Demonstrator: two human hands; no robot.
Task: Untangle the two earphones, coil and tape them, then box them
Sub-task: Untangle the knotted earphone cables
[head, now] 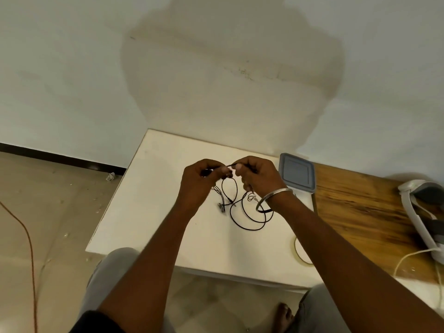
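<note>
- Low in the frame, the person's forearms reach up over a white tabletop point(149, 212).
- At the tabletop's lower right, a tape roll point(299, 257) lies partly hidden behind the right forearm.
- Black earphone cables point(251, 229) lie in loose tangled loops mid-tabletop, with strands rising to both hands.
- The left hand point(199, 181) and right hand point(259, 179), close together above the loops, each pinch cable with curled fingers.
- Farther right, near the wall, stands a box point(296, 173) with a grey lid.

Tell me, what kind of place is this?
Probably a plain room indoors, maybe a home or small workroom. A white table stands by a bare wall, a wooden top beside it, and an orange cable trails over the floor.
</note>
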